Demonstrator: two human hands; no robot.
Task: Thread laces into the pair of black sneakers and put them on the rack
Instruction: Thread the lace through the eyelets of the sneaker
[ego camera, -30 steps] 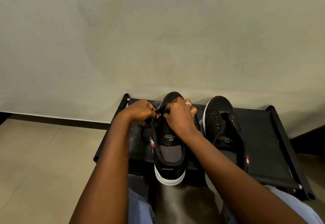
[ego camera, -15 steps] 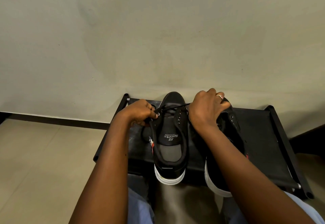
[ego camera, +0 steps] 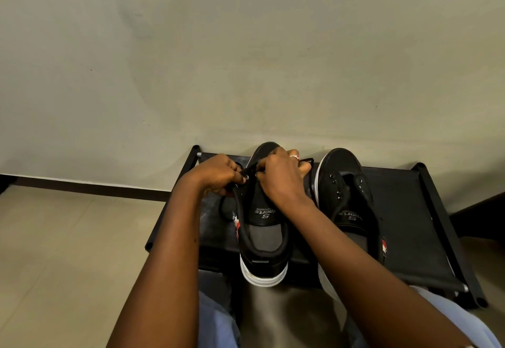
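Two black sneakers with white soles rest on a low black rack (ego camera: 404,224), toes toward the wall. My left hand (ego camera: 218,174) and my right hand (ego camera: 281,178) meet over the front eyelets of the left sneaker (ego camera: 263,235), both pinching its black lace (ego camera: 250,170). A loop of that lace hangs off the shoe's left side onto the rack. The right sneaker (ego camera: 347,183) stands beside it with bare eyelets and no lace showing; my right forearm crosses its heel.
The rack stands against a plain grey-green wall (ego camera: 246,60) with a dark skirting strip. Pale tiled floor (ego camera: 68,252) lies to the left. My knees in light blue trousers (ego camera: 216,317) sit just below the rack's near edge.
My right hand, which had swung over to the right sneaker half a second ago, has come back to the left sneaker's eyelets. The left hand stayed on the lace.
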